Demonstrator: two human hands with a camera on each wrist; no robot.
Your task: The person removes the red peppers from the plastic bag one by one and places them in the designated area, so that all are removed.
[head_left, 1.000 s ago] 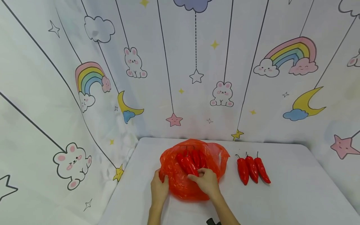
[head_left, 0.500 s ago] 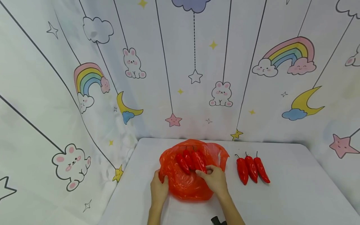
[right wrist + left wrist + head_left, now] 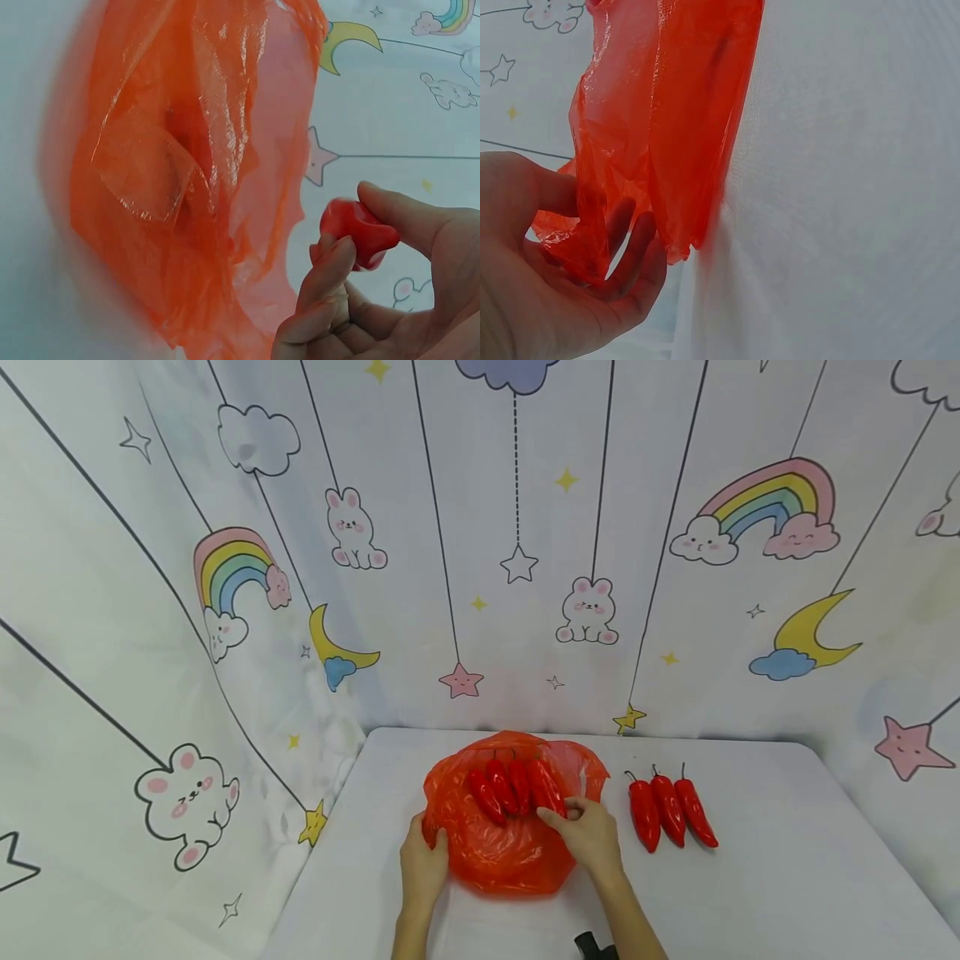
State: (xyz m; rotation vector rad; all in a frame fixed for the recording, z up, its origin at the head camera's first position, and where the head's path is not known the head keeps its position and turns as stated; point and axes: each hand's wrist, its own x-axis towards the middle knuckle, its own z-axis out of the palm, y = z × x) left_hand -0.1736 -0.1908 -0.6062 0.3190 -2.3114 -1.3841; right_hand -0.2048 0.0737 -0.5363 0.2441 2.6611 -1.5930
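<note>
A red plastic bag [image 3: 495,868] lies on the white table, with a row of red chili peppers [image 3: 487,797] on it or in its mouth. My right hand [image 3: 592,839] pinches the lower end of the rightmost chili pepper [image 3: 546,785] of this row between thumb and fingers. Up close in the right wrist view, that pepper's glossy tip [image 3: 356,231] shows between the fingertips. At the bag's left side my left hand [image 3: 423,864] holds the crumpled plastic. The left wrist view has the film [image 3: 592,232] between the thumb and curled fingers.
To the right of the bag, 3 more red chili peppers [image 3: 670,810] lie side by side. A black object [image 3: 592,946] pokes in at the bottom edge beside the right forearm. A printed curtain [image 3: 420,568] rises behind the white table [image 3: 780,877].
My right hand has shifted rightward along the row, from the second chili pepper to the third and now the rightmost. The left hand keeps its hold on the bag.
</note>
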